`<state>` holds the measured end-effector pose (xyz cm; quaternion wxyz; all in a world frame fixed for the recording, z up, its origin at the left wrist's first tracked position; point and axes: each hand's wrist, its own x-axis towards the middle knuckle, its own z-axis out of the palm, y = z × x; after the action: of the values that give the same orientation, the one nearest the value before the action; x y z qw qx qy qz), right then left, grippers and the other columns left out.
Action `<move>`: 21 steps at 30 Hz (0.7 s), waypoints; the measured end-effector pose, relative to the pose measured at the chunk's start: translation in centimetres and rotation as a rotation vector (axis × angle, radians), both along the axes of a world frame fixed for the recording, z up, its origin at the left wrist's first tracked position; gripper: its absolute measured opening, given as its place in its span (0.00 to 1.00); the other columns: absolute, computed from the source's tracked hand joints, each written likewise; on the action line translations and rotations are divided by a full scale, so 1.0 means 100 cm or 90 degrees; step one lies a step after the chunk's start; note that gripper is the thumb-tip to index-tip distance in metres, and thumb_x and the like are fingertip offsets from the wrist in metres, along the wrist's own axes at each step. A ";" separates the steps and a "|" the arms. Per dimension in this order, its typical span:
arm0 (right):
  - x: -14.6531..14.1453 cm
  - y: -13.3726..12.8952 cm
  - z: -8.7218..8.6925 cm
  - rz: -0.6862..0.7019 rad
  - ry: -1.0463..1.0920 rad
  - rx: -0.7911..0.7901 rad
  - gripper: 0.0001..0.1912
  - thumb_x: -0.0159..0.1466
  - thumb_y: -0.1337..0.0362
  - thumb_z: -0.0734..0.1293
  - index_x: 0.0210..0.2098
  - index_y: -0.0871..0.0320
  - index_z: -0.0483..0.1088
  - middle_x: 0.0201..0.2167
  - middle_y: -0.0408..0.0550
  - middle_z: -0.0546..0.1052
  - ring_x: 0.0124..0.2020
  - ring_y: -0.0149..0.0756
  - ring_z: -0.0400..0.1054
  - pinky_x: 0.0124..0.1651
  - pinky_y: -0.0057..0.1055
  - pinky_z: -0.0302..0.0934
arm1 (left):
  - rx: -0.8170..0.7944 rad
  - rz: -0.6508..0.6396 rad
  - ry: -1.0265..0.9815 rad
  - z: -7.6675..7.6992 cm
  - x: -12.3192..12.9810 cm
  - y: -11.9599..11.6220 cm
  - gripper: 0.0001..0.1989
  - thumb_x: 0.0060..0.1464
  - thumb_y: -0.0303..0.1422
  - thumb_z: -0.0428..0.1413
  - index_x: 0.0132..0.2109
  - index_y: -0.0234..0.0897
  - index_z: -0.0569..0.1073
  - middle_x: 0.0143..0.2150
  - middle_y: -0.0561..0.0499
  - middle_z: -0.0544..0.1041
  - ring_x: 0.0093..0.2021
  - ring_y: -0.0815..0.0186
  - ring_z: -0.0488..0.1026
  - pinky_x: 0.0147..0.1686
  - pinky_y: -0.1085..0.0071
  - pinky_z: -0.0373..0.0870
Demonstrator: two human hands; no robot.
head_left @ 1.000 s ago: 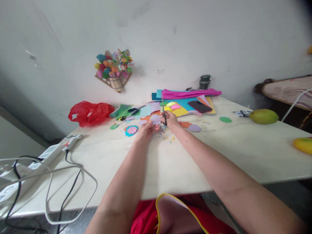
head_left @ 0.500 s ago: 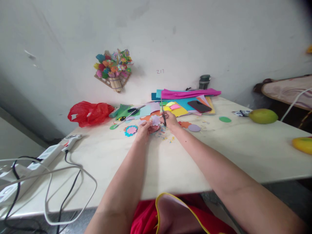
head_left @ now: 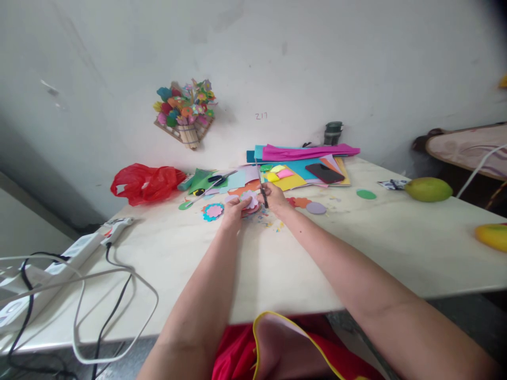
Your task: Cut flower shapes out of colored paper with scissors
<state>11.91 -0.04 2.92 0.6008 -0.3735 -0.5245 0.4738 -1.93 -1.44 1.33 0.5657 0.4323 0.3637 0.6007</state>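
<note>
My left hand pinches a lilac paper flower with a scalloped edge between thumb and fingers. Under it shows a reddish-pink piece, partly covered. Close on the right, my right hand is closed around dark-handled scissors, whose long thin blades point up and away from me. The tips of my right fingers are near the flower's right edge; whether they touch it I cannot tell. Left of my left hand lies a pink flower on a blue one. Small paper scraps are scattered below my hands.
Coloured sheets are piled behind my hands, with a phone on top. Another pair of scissors lies left of them, near a red plastic bag. A lilac disc and mango-like fruit are right; a power strip is left.
The lilac flower, in my left hand, has shifted slightly down and left and turned. The scissors in my right hand have tilted their tips further left.
</note>
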 end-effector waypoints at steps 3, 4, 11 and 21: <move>0.002 -0.001 0.001 0.005 0.000 -0.019 0.16 0.41 0.67 0.68 0.31 0.57 0.66 0.16 0.31 0.63 0.20 0.27 0.59 0.24 0.26 0.50 | 0.013 0.025 0.005 -0.003 -0.002 0.004 0.20 0.28 0.38 0.73 0.27 0.32 0.76 0.25 0.50 0.78 0.26 0.67 0.75 0.33 0.69 0.73; 0.003 -0.001 0.002 0.008 -0.001 -0.027 0.17 0.41 0.66 0.69 0.32 0.56 0.66 0.17 0.32 0.65 0.20 0.28 0.61 0.24 0.26 0.51 | 0.016 0.030 0.001 -0.003 -0.002 0.005 0.20 0.28 0.38 0.74 0.27 0.32 0.76 0.25 0.50 0.78 0.26 0.67 0.74 0.33 0.69 0.73; 0.005 0.002 0.002 0.016 0.001 -0.043 0.18 0.41 0.65 0.70 0.32 0.57 0.65 0.15 0.33 0.67 0.19 0.30 0.63 0.22 0.25 0.52 | 0.018 0.048 -0.015 -0.004 -0.002 0.008 0.23 0.24 0.41 0.74 0.27 0.31 0.77 0.25 0.49 0.78 0.26 0.65 0.75 0.33 0.67 0.73; 0.005 0.003 0.001 0.026 -0.025 -0.027 0.16 0.42 0.70 0.68 0.32 0.57 0.67 0.15 0.33 0.68 0.19 0.30 0.65 0.24 0.25 0.54 | -0.007 0.065 -0.043 -0.001 -0.001 0.007 0.21 0.26 0.37 0.74 0.25 0.31 0.74 0.22 0.51 0.76 0.23 0.67 0.74 0.31 0.68 0.73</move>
<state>12.39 0.26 2.98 0.5722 -0.3847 -0.5336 0.4898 -1.99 -0.79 1.19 0.5485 0.3892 0.3695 0.6412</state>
